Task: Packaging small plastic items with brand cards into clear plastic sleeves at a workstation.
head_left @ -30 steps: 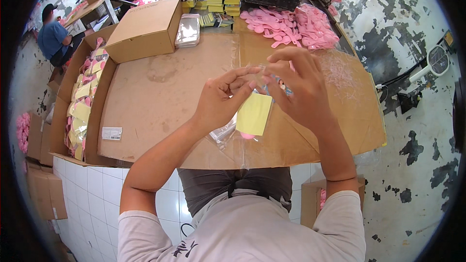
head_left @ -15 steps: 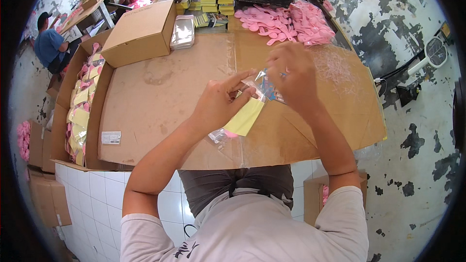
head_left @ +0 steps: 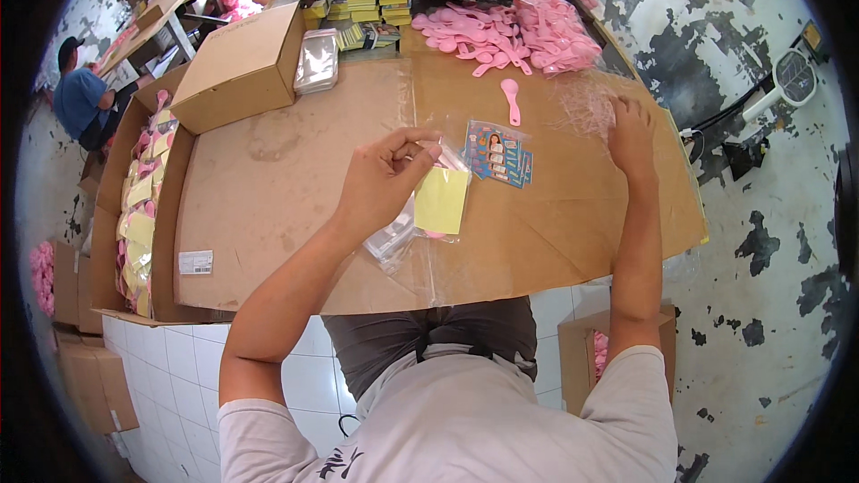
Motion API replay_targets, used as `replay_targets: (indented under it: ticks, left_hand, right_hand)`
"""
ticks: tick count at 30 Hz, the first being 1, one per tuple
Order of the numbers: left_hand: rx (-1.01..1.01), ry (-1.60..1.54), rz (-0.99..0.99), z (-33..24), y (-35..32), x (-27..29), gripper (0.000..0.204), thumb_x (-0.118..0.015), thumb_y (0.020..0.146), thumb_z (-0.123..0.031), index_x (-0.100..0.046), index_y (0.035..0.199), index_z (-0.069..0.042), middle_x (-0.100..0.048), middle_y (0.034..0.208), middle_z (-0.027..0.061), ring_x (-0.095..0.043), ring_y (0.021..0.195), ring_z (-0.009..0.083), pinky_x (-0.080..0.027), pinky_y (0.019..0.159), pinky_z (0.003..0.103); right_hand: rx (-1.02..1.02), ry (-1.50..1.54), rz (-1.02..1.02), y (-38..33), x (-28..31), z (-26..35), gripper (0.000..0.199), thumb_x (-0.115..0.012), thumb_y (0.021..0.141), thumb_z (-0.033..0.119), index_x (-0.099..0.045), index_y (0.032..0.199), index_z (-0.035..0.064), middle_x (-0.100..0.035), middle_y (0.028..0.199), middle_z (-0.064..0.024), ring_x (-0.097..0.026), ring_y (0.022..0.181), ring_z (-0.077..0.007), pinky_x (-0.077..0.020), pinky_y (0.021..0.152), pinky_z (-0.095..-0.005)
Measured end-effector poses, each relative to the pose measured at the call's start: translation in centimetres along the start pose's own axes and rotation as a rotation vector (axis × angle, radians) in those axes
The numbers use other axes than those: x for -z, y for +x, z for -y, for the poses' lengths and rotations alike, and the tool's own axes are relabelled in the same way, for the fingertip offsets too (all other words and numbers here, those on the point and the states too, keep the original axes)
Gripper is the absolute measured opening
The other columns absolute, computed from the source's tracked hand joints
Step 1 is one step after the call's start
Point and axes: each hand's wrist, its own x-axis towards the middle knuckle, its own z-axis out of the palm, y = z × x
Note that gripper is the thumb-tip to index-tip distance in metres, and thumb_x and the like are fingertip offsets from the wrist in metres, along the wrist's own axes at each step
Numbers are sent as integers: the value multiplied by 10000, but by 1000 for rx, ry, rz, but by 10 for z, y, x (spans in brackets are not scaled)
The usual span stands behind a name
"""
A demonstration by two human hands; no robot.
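My left hand (head_left: 394, 170) pinches the top of a clear plastic bag (head_left: 452, 159) holding a yellow card (head_left: 441, 200), with a bit of pink showing below the card. Beneath that hand lie more clear bags (head_left: 392, 241) on the cardboard tabletop. Out to the right, my right hand (head_left: 633, 130) has its fingers apart at the edge of a heap of thin clear strips (head_left: 586, 105); nothing shows in it. Between the hands rest a few blue printed cards (head_left: 497, 156) and, just beyond them, a single pink spoon (head_left: 510, 100).
Pink spoons (head_left: 483, 36) are heaped at the far side, near stacks of yellow-edged cards (head_left: 362, 2). A closed carton (head_left: 237, 67) and a pile of clear bags (head_left: 317, 61) stand far left. An open carton (head_left: 112, 215) holds filled packets. A person (head_left: 82, 94) sits beyond it.
My right hand has moved away from the bag to the strips on the right, uncovering the blue cards and spoon. My left hand still holds the bag, now more upright.
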Motion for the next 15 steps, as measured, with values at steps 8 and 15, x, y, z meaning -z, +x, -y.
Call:
replay_targets:
  ticks: [8, 15]
  left_hand:
    - [-9, 83, -42, -2, -2, -3, 240, -671, 1004, -133, -693, 1187, 21, -735, 833, 45, -645, 770, 41, -521, 709, 223]
    - [-44, 111, -71, -1, 0, -3, 251, -686, 997, -151, -696, 1181, 20, -732, 806, 34, -634, 743, 31, -510, 684, 219]
  right_hand:
    - [30, 1054, 245, 11, 100, 163, 321, -612, 1029, 281, -688, 1197, 18, -724, 1015, -92, -658, 895, -206, -521, 819, -349]
    - [-168, 1312, 455, 18, 88, 113, 243, -612, 1033, 218, -670, 964, -8, -690, 828, -14, -597, 693, -173, -497, 653, -384]
